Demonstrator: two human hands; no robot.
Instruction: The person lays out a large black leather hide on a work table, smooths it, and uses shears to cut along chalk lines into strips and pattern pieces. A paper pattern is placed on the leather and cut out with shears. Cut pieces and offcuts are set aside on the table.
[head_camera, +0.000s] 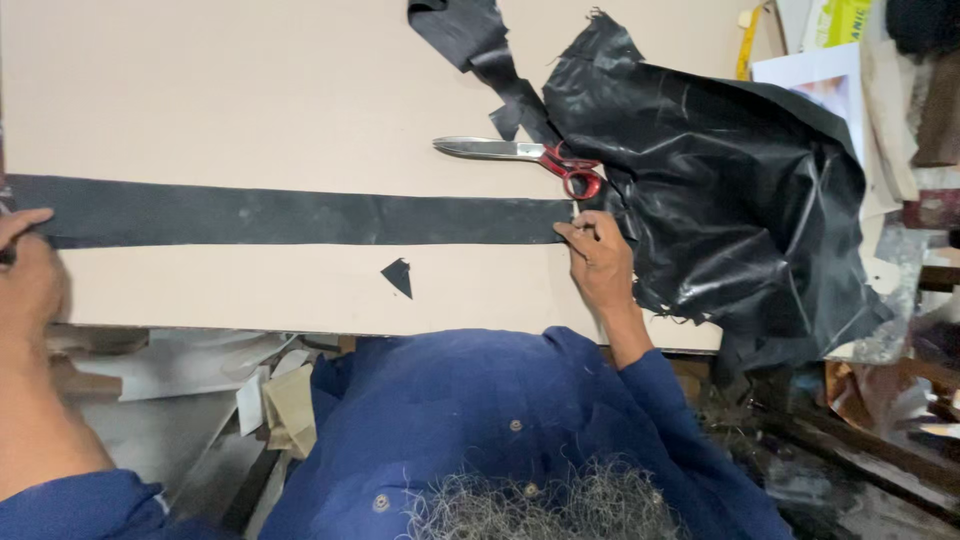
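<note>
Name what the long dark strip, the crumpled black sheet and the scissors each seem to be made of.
Long strip: probably leather or leatherette, matt, lying flat. Crumpled sheet: similar but glossy, with shiny creases. Scissors: bright metal blades, red handles, likely plastic or paint.

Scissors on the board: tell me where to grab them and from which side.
Take the scissors by the red handle loops, coming from the right. The blades point left and lie flat and bare; the loops sit against the crumpled black sheet, just above the right hand.
</note>
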